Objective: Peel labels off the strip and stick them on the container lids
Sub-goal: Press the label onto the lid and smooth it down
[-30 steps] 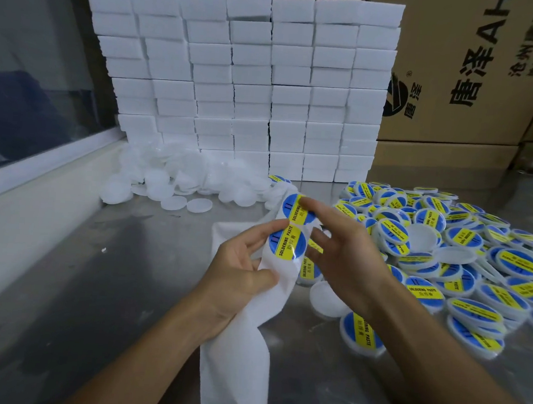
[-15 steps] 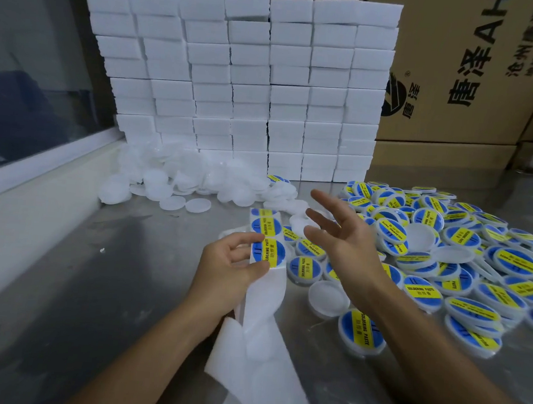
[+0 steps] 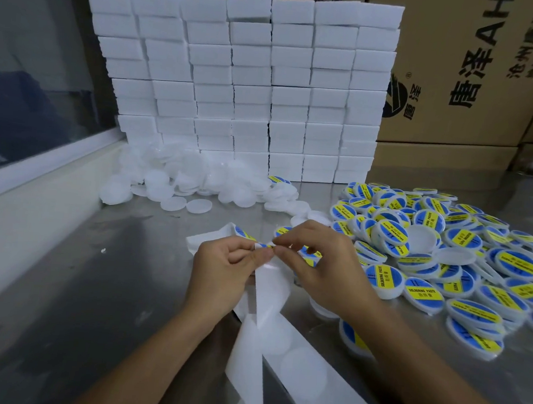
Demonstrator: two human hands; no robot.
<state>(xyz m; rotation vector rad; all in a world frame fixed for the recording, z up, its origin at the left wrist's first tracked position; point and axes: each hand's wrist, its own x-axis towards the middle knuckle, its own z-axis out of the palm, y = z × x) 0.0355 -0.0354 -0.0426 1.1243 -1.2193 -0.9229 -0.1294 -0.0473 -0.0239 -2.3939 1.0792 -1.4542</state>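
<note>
My left hand (image 3: pixel 221 274) grips a white backing strip (image 3: pixel 271 285) that bends over its fingers and trails toward the table's near edge. My right hand (image 3: pixel 324 263) pinches the edge of a blue-and-yellow round label (image 3: pixel 266 246) at the strip's fold, fingertips touching the left thumb. More labels on the strip (image 3: pixel 240 231) show behind the left hand. Labelled lids (image 3: pixel 464 268) lie heaped to the right. Plain white lids (image 3: pixel 177 188) are piled at the back left. One unlabelled lid (image 3: pixel 320 308) lies partly hidden under my right wrist.
A wall of stacked white boxes (image 3: pixel 255 86) stands at the back of the steel table (image 3: pixel 86 283). Cardboard cartons (image 3: pixel 466 77) rise behind on the right. A window ledge (image 3: pixel 38 164) runs along the left side.
My right hand, open above the lids half a second ago, has come back to the strip and now pinches a label. The left hand has folded the strip over its fingers.
</note>
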